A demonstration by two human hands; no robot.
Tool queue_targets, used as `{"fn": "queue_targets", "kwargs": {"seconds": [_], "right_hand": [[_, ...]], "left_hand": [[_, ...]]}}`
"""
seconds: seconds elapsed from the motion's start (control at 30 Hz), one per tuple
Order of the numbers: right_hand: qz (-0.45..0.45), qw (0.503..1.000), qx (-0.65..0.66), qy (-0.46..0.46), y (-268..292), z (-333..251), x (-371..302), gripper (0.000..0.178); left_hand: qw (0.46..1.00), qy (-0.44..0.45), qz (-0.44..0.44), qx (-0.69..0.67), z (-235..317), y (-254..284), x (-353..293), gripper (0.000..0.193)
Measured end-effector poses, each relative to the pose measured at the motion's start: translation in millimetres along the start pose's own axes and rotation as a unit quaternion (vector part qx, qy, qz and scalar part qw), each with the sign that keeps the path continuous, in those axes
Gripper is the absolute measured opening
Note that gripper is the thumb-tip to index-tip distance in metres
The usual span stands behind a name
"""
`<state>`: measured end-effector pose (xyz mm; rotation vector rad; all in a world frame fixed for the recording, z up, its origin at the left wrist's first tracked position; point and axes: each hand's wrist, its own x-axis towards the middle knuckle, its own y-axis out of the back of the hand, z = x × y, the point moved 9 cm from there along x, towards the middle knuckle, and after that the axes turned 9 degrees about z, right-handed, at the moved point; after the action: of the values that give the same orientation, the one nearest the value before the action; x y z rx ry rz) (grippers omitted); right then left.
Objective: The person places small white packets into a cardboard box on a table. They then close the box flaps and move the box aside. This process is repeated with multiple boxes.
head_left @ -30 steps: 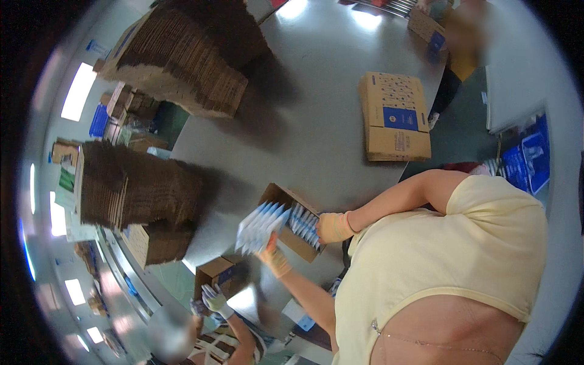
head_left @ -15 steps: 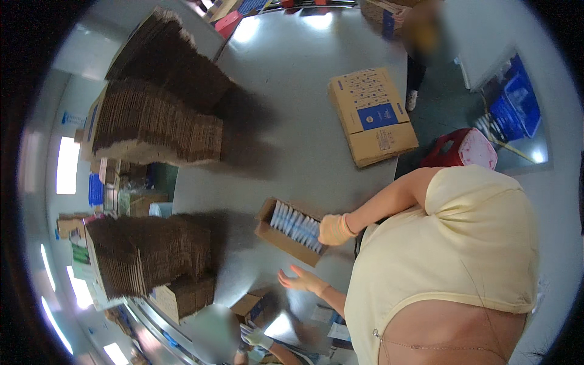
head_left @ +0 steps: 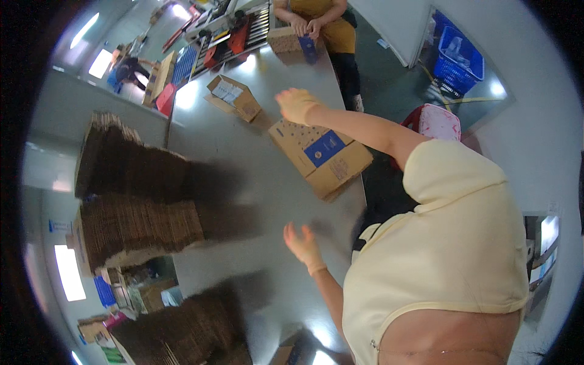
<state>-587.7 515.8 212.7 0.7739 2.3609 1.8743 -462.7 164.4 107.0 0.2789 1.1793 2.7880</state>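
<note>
My right hand, in a pale orange glove, is held over the far part of the metal table. Its fingers look loosely bent around nothing. Just beyond it stands an open brown carton with white packets showing inside; a small gap seems to separate glove and carton. Under my right forearm lies a flat brown carton with a blue panel, apparently on several others. My left hand hovers above the bare table nearer to me, fingers spread and holding nothing.
Tall stacks of folded brown cardboard line the opposite side of the table. At the table's end a co-worker in mustard clothing handles a carton beside a roller conveyor. A red stool and a blue basket stand on the floor.
The carton of packets has gone from in front of me to the table's far end on my right. My right hand has swung that way and come off it. My view has turned right.
</note>
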Motion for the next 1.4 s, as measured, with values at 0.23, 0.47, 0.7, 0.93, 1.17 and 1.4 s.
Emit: {"fn": "queue_targets", "kwargs": {"seconds": [0.23, 0.47, 0.7, 0.93, 1.17, 1.4], "right_hand": [[-0.221, 0.949, 0.075, -0.213, -65, 106, -189, 0.046], [-0.184, 0.884, 0.188, -0.386, -48, 92, -226, 0.075], [0.105, 0.975, 0.188, -0.062, 31, 13, -196, 0.081], [-0.117, 0.889, 0.322, 0.305, 68, -191, -212, 0.046], [-0.202, 0.709, 0.236, 0.633, -22, -275, -323, 0.036], [-0.288, 0.564, 0.188, 0.751, -73, -234, -396, 0.041]], "left_hand": [[0.981, 0.020, -0.171, -0.088, 30, -142, 78, 0.071], [0.973, 0.073, -0.134, -0.171, 48, -135, 66, 0.057], [0.776, 0.366, -0.035, -0.512, 39, -47, 19, 0.072], [0.720, 0.372, 0.124, -0.573, -97, -4, -54, 0.077], [0.664, 0.542, 0.218, -0.466, -133, 8, -201, 0.076], [0.748, 0.344, 0.549, -0.141, -115, 158, -273, 0.049]]}}
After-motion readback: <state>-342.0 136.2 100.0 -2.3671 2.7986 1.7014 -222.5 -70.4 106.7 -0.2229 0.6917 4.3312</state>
